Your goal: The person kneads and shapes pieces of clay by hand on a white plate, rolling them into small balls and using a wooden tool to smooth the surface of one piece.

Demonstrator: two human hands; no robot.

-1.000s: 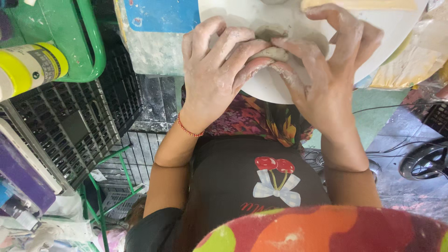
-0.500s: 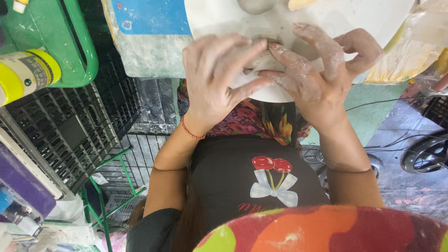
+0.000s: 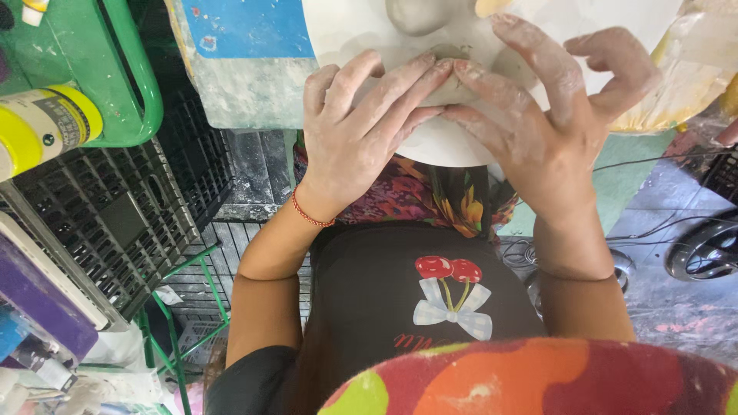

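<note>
Both hands (image 3: 453,123) rest on the board (image 3: 346,31); a crate (image 3: 100,223) sits left.

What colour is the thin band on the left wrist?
Red; the band circles the wrist of the left hand, clearest in the head view.

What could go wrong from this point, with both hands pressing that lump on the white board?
1. The white board overhangs the lap; pressing near its edge might tip it.
2. The left hand and right hand crowd the small clay lump, so it may get squashed unevenly.
3. A second lump sits close behind and could be knocked.
</note>
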